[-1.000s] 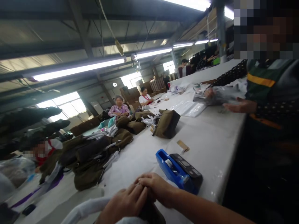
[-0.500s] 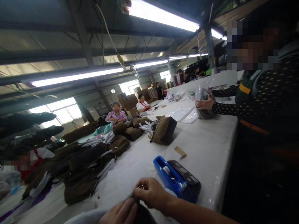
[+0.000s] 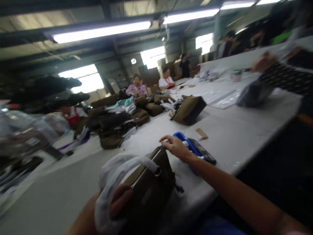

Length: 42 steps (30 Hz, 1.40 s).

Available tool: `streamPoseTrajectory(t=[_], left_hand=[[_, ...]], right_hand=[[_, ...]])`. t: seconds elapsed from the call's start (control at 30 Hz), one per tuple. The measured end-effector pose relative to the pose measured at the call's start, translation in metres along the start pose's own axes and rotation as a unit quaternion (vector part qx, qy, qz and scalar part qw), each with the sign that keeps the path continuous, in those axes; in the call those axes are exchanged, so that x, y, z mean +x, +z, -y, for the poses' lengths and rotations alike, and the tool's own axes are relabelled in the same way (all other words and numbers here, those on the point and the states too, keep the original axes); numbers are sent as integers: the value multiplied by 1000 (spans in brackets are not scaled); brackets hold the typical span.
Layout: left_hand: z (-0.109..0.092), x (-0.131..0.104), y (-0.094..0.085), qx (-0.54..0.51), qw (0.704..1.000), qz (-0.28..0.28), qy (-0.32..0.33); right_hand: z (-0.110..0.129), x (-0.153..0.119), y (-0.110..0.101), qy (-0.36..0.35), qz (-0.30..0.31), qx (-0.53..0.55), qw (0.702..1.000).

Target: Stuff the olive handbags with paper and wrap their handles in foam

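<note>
The left hand [image 3: 121, 197] held a brown bag [image 3: 149, 195] (pale-wrapped handles [image 3: 144, 160] raised); the right hand [image 3: 173, 146] pinched its top corner [image 3: 160, 151].

We see a white-covered surface [image 3: 234, 140] running away from us, its near left part greyish. On its left and middle lie piled olive-brown bags [image 3: 112, 127] with white-wrapped handles, and a separate olive-brown bag [image 3: 189, 110] sits tilted just beside them. Nearer us are a blue tape dispenser [image 3: 180, 135], a flat black device [image 3: 201, 151] and a brown tag [image 3: 201, 133]. Farther off we find clear plastic bags [image 3: 226, 98] and a mug [image 3: 236, 76].
</note>
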<state>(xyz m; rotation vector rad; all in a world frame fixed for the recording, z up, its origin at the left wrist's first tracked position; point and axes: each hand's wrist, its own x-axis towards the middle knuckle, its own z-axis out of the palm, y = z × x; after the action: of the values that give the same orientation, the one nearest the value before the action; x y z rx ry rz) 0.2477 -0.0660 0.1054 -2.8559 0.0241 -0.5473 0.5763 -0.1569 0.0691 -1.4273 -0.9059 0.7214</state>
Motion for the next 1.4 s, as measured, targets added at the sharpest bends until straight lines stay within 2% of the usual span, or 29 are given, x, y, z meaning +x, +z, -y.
streamPoseTrajectory(t=[0.03,0.13,0.2,0.27,0.33,0.4,0.5,0.6,0.77,0.83,0.9,0.97,1.03,1.07,1.1,1.13,1.2,1.23,1.27,1.3,1.4], left_hand=[[-3,-7,-11,-17,999,30,-38],[-9,-27,-38,-84,989,43,-112],[-13,-42,-50,-103,976,11,-190],[-20,-60,-54,-119,955,-45,-266],[-29,-75,-51,-151,924,-106,-334],[-37,-84,-42,-184,881,-165,-403],[-47,-86,-23,-192,824,-239,-478],[-58,-78,-10,-200,786,-275,-516],[-65,-71,-1,-279,654,-347,-611],[-65,-69,3,-256,635,-359,-634],[-70,-63,5,-172,650,-348,-653],[-83,-52,7,-29,682,-348,-642],[-104,-37,9,91,710,-404,-569],[-115,-27,11,105,725,-437,-522],[-125,-17,13,83,748,-452,-478],[-134,-6,15,35,780,-440,-443],[-144,15,20,-71,842,-359,-396],[-144,23,22,-101,861,-320,-383],[-142,31,22,-105,871,-304,-370],[-138,37,22,-84,875,-317,-357],[-115,50,10,80,851,-415,-312]], right_hand=[[-2,0,0,2,8,-1,1000],[-8,1,-3,11,22,-3,1000],[-8,1,-6,14,-3,-21,1000],[-5,-2,-9,28,1,-9,1000],[1,-7,-9,39,8,-6,999],[7,-12,-6,36,5,-6,999],[9,-15,1,34,-15,14,999],[3,-16,2,48,-14,53,997],[-14,-15,-1,33,-17,107,994],[-18,-13,-2,29,-12,127,991],[-21,-16,-3,22,-2,148,989],[-23,-25,-4,0,-6,149,989],[-26,-42,-3,-42,-45,125,990],[-28,-52,-3,-70,-70,108,989],[-30,-62,-1,-97,-92,88,987],[-32,-71,0,-123,-106,62,985],[-34,-88,4,-170,-104,-13,980],[-36,-94,6,-192,-91,-60,975],[-36,-99,7,-213,-75,-109,968],[-37,-103,9,-234,-57,-152,959],[-38,-109,11,-290,-21,-222,931]])
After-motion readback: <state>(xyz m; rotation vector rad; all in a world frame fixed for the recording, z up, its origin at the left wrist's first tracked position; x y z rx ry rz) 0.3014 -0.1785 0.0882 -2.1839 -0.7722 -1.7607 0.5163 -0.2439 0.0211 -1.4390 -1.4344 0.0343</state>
